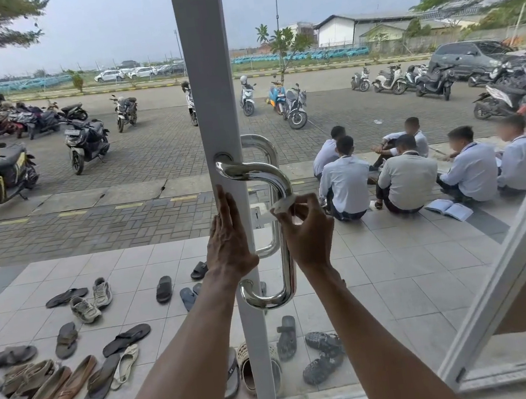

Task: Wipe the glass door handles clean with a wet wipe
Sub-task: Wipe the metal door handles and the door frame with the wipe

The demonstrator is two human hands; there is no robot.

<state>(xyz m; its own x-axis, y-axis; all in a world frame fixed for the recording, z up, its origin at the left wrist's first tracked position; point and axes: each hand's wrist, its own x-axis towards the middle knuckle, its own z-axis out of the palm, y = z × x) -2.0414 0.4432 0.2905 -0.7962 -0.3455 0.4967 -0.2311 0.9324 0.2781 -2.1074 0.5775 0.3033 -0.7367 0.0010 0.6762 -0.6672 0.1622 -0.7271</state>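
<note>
1. At the door frame, nearest me: my left hand (228, 236) is pressing flat against the white door frame (210, 106), fingers straight, together and holding nothing. Judgement: it is bracing the door so it does not swing.
2. Just to its right, my right hand (307, 230) is pinching the wet wipe (280, 205) with fingers curled and clamped on it, and the wipe is folding around the vertical bar of the inner handle (253, 170), just below the upper bend.
3. Step in hand, as I judge it: wiping the upright of this chrome handle, near its top. The lower run and bottom bend are looking untouched, though I cannot tell from shine alone.
4. Next move is calling for sliding the wrapped wipe down the bar with steady squeeze, then around the lower elbow and mounts.
5. Behind the glass, the outer handle (262, 153) is waiting; reaching it means going round the door edge.
6. Farther out: shoes (84, 309) on the tiles, people sitting (408, 178), parked motorbikes (85, 141).
</note>
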